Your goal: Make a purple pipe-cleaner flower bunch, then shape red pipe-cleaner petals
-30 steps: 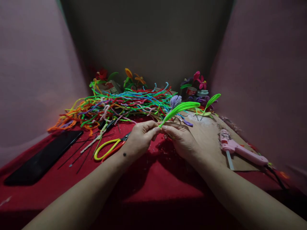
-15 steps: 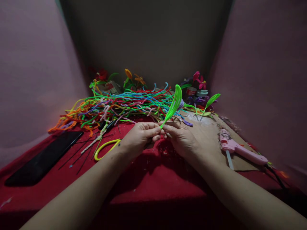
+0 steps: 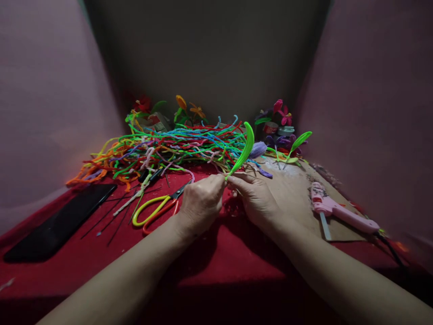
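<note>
A bright green pipe cleaner leaf (image 3: 246, 148) rises, curved, from between my two hands above the red cloth. My left hand (image 3: 204, 198) is turned back-up, its fingers closed at the base of the leaf and mostly hidden. My right hand (image 3: 253, 194) pinches the same base between thumb and fingers. Scissors (image 3: 153, 212) with yellow and red handles lie just left of my left hand. Behind the leaf, a lilac fuzzy petal (image 3: 258, 150) rests by the cardboard's edge.
A heap of coloured pipe cleaners (image 3: 176, 144) spreads across the back. On the cardboard (image 3: 294, 198) at right lies a pink glue gun (image 3: 341, 213). A black phone (image 3: 64, 221) and thin dark wires (image 3: 108, 221) lie left. Fuzzy flowers (image 3: 284, 115) stand behind.
My left hand has rolled over at the leaf's base, so its back now faces up. The leaf has turned to look narrower. More of the scissors shows.
</note>
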A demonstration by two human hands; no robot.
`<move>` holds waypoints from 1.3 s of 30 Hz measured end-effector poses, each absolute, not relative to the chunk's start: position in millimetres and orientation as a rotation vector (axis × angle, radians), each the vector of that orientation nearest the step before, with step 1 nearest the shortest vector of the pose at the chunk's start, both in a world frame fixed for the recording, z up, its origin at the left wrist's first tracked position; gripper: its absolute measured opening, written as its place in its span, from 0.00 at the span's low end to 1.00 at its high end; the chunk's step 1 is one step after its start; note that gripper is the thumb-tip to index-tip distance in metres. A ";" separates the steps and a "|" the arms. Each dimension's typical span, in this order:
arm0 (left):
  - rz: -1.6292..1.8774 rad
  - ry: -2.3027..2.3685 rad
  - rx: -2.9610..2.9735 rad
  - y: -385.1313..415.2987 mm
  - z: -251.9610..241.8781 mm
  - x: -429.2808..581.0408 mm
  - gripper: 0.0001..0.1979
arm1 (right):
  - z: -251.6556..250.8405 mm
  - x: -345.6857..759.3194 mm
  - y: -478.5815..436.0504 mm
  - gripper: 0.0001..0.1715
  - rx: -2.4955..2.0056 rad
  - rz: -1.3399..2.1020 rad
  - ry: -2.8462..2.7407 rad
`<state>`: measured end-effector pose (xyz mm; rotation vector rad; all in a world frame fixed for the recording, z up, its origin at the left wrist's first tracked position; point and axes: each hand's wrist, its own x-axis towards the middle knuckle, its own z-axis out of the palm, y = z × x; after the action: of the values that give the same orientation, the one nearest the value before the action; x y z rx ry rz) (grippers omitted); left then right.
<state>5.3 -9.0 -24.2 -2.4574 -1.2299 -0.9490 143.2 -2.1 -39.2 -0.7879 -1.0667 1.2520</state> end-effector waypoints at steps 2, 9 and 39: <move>-1.133 -1.286 -2.536 -7.9 -20.7 4.3 0.11 | -36.5 143.4 -4.3 0.09 -0.773 1.258 -1.081; -1.848 -1.779 -2.987 -11.4 3.5 5.7 0.09 | -26.7 147.8 -8.0 0.04 -0.724 1.261 -1.203; -1.670 -1.615 -2.862 -8.5 -5.5 8.4 0.09 | -36.3 145.9 -2.3 0.07 -0.719 1.272 -1.094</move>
<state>8.4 -8.5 -5.5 -2.8624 -1.6152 -1.6703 145.9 -2.3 -36.3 -0.7186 -1.0938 1.2717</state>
